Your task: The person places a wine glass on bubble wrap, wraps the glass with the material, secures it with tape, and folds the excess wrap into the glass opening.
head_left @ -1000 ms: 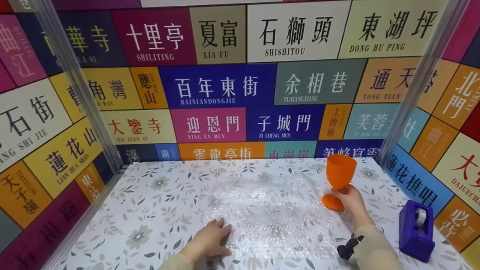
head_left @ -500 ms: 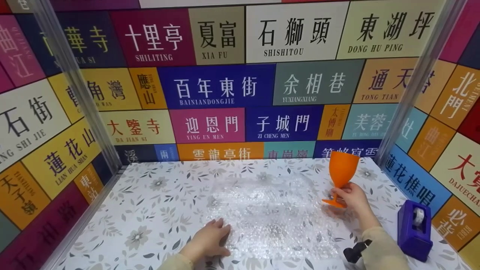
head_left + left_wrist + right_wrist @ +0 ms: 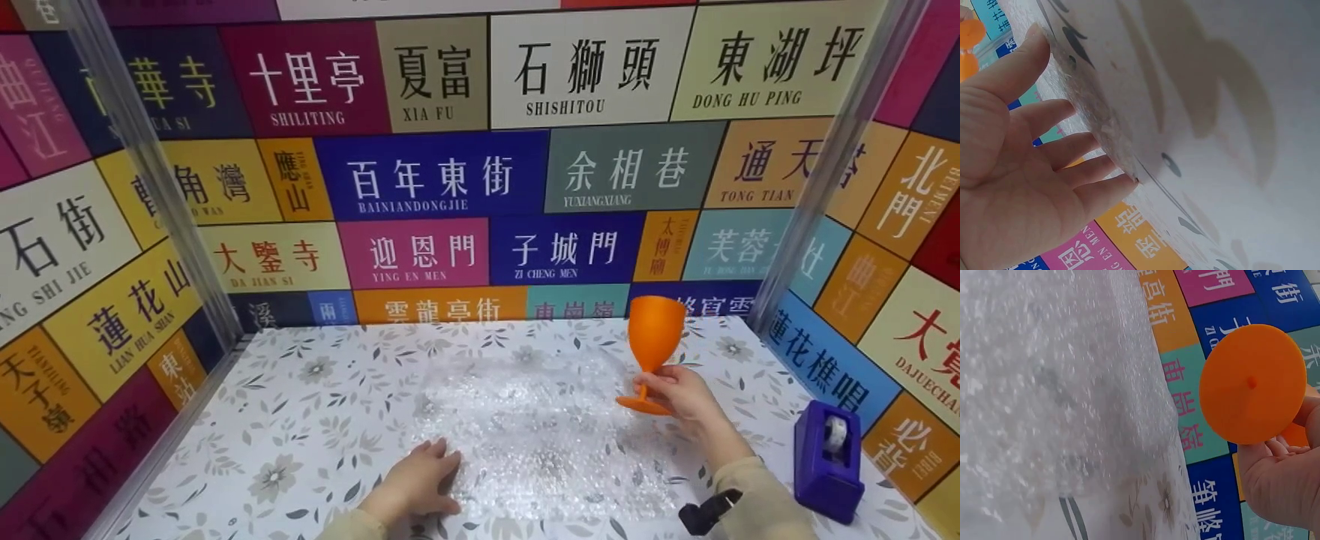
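Observation:
An orange goblet stands upright in my right hand, which pinches it by the stem. In the right wrist view the underside of its round foot faces the camera, so it is held off the table. Below and left of it lies a sheet of clear bubble wrap, spread flat. My left hand rests at the wrap's left edge. In the left wrist view its fingers are spread, with the tips touching the edge of the sheet.
A purple tape dispenser with a roll of tape stands at the table's right side. The table has a floral cover. Walls with coloured sign panels rise behind and at both sides.
My right hand first drew the goblet slightly right and raised it, then carried it left toward the bubble wrap. The left hand has stayed in place.

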A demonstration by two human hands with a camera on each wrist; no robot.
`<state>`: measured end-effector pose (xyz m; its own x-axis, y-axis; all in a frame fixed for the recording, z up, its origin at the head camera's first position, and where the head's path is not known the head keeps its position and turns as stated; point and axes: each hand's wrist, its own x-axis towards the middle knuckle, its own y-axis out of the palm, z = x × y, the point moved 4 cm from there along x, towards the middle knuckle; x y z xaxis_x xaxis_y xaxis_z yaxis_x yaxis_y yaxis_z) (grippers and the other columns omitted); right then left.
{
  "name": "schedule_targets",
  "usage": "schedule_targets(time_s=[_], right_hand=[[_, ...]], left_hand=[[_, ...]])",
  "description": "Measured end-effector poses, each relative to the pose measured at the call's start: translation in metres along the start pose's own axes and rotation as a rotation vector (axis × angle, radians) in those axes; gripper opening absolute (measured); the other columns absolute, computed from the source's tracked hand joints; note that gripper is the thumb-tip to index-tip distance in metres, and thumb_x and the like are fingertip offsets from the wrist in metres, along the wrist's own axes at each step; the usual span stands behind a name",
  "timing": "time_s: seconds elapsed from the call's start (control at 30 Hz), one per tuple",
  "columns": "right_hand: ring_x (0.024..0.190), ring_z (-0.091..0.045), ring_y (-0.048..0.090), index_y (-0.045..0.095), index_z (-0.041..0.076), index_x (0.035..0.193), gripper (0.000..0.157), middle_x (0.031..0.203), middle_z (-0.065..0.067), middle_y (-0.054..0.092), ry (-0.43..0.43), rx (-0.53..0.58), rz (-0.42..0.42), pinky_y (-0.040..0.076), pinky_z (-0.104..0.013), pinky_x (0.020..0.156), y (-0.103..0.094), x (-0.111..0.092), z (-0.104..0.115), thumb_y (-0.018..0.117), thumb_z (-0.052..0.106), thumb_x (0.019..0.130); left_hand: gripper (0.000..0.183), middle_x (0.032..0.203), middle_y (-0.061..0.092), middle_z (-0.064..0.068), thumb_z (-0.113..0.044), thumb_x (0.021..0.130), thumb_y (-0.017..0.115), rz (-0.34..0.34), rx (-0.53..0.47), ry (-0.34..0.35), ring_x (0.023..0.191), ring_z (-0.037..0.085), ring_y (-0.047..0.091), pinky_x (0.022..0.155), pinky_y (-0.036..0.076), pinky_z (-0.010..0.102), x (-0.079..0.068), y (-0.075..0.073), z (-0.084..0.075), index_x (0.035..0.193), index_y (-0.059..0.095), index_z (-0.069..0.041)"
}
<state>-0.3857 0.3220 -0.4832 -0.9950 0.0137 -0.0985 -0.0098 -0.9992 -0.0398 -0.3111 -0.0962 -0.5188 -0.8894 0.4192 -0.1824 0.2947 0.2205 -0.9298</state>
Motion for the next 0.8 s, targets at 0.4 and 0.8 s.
schedule_targets(time_s=[0.4,0.8], right_hand=[[0.085,-0.017,0.069,0.053,-0.018,0.114,0.027,0.092,-0.009,0.071,-0.054,0.117,0.200,0.057,-0.027,0.082,0.066,-0.011,0.006,0.055,0.006,0.101],[0.083,-0.015,0.070,0.055,-0.014,0.108,0.019,0.089,-0.007,0.071,-0.020,0.211,0.332,0.057,-0.029,0.084,0.125,-0.014,-0.001,0.053,0.004,0.101]], left_hand=[[0.079,0.147,0.046,0.019,-0.046,0.072,0.083,0.002,0.008,-0.014,0.137,0.043,0.039,0.111,0.033,0.056,0.000,0.000,0.000,0.140,0.058,-0.014],[0.080,0.149,0.045,0.016,-0.047,0.070,0.083,0.029,-0.022,-0.061,0.139,0.040,0.037,0.112,0.031,0.056,0.003,0.001,0.002,0.140,0.058,-0.018]])
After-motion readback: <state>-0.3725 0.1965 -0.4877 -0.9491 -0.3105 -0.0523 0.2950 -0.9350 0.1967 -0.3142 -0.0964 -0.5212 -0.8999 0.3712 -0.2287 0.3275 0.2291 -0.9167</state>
